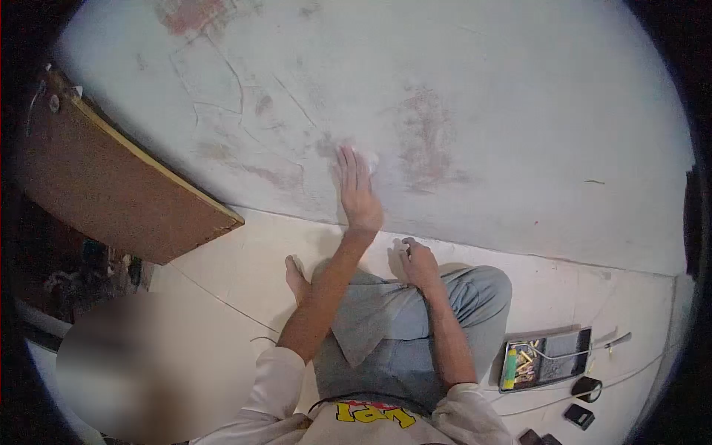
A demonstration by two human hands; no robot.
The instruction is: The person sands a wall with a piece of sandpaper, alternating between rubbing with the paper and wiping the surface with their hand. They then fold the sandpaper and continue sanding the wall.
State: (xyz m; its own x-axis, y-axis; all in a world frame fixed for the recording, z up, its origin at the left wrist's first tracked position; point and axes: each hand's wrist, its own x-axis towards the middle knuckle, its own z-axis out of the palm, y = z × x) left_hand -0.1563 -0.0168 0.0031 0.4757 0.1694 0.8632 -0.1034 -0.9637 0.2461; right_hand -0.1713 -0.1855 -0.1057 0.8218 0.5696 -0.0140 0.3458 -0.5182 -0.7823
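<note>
My left hand is raised to the pale wall, its fingers laid flat over a small white pad-like piece pressed against the surface. Only one edge of that piece shows beside the fingers, so its exact kind is hidden. Reddish-brown worn patches and thin cracks mark the plaster around it. Lower down, my right hand rests by my bent knee, near the foot of the wall. Its fingers are loosely curled and apart, with nothing visible in them.
A brown wooden board leans at the left. On the pale tiled floor at right lies a shallow black tray holding small yellow pieces, with a bent metal rod across it. A black tape roll and small dark box sit nearby.
</note>
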